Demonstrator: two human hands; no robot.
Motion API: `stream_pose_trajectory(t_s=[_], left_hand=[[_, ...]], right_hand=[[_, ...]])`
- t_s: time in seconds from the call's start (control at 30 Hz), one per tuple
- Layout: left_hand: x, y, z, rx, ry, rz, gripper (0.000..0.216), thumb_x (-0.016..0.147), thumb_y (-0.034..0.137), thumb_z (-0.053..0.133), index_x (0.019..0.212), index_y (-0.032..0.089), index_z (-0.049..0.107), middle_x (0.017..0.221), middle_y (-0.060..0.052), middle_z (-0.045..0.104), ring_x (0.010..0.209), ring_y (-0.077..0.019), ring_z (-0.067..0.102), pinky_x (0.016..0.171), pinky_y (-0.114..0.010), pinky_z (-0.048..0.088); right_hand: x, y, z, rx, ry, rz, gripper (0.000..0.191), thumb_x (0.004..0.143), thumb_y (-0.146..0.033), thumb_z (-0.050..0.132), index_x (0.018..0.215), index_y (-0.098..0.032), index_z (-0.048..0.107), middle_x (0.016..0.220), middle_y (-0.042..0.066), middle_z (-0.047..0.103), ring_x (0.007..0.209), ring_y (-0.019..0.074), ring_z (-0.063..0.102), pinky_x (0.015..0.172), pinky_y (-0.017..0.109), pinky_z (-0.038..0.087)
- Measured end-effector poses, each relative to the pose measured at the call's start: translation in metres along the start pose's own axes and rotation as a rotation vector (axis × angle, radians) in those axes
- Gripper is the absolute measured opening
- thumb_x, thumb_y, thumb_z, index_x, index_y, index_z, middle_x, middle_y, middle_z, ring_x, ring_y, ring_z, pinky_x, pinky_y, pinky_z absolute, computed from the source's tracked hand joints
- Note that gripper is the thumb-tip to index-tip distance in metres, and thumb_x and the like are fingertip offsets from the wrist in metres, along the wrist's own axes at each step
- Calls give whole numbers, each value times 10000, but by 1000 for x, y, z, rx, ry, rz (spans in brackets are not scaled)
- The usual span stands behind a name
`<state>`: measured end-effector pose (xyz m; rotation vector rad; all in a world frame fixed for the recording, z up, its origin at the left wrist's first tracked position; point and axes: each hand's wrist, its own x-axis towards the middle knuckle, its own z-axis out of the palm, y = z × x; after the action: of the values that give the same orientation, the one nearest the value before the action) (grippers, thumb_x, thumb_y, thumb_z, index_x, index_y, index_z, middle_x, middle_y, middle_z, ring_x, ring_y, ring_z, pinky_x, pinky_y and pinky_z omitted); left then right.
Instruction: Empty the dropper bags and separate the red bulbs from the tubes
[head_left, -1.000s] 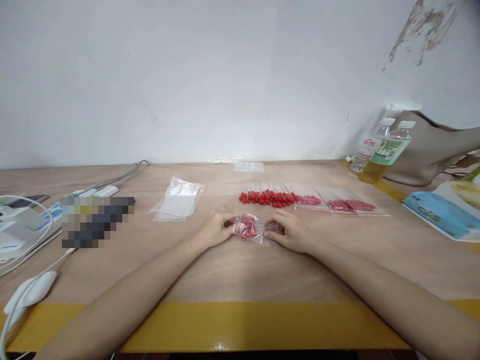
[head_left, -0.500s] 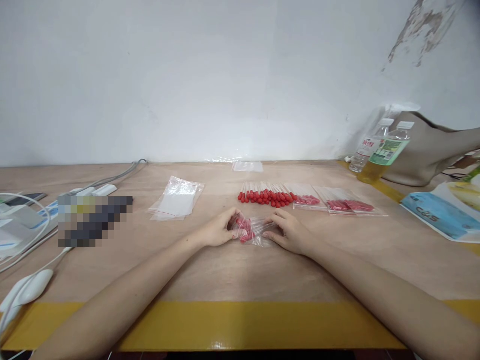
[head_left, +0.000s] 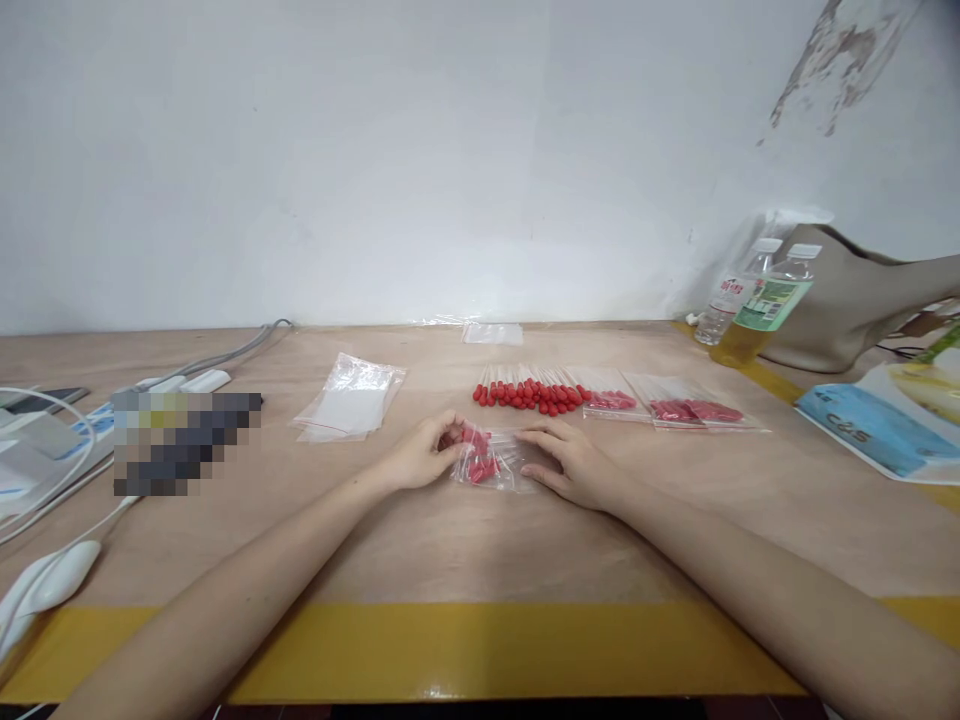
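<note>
A clear zip bag (head_left: 506,470) with several red-tipped wooden sticks inside lies on the table between my hands. My left hand (head_left: 425,452) pinches its left end beside the red tips, fingers and thumb closed on the plastic. At the right end, my right hand (head_left: 574,462) holds the bag with curled fingers above and thumb below; what lies under the fingers is partly hidden. Just beyond is a row of loose red-tipped sticks (head_left: 532,394). To their right lie filled bags (head_left: 697,412) with the same red tips.
A stack of clear bags (head_left: 352,398) lies left of centre, and another clear bag (head_left: 493,334) by the wall. Bottles (head_left: 765,305), a grey-brown bag (head_left: 817,320) and a blue packet (head_left: 877,425) stand at right. Cables (head_left: 225,350) and a white mouse (head_left: 67,575) are at left.
My left hand has shifted slightly left along with the bag's red-tipped end. The bag lies flatter and more spread out. My right hand has barely moved.
</note>
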<state>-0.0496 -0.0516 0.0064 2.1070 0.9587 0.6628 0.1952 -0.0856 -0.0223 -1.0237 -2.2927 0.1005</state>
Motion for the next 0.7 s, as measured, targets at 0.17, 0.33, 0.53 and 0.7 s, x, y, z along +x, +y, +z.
stream_pose_trajectory(t_s=[0.17,0.33,0.53,0.7], left_hand=[[-2,0,-8,-100,-57,-35,224,811,324,503,924,131,511,739,-28,595,634,-116,547,573,-239,427],[-2,-2,-9,-127,-29,-99,206,804,317,509,924,150,505,725,-4,576,619,-101,536,561,-232,439],[-7,-4,-34,-440,4,-345,207,730,280,620,857,160,509,765,-4,606,629,-94,589,604,-256,500],[-8,-11,-38,-624,3,-404,234,644,234,715,795,143,561,896,-60,643,852,-162,618,791,-335,505]], right_hand=[[-1,0,1,-9,-23,25,392,808,-376,523,1162,-210,508,1122,103,541,1025,225,508,858,422,431],[0,0,1,-10,-33,26,397,814,-382,512,1172,-210,506,1114,106,551,1011,221,519,855,423,434],[-1,2,1,-24,-32,28,381,815,-384,510,1154,-210,521,1121,104,553,1030,227,509,859,427,433],[-2,2,1,-32,-47,28,366,823,-386,498,1142,-211,531,1114,98,553,1030,223,505,862,423,433]])
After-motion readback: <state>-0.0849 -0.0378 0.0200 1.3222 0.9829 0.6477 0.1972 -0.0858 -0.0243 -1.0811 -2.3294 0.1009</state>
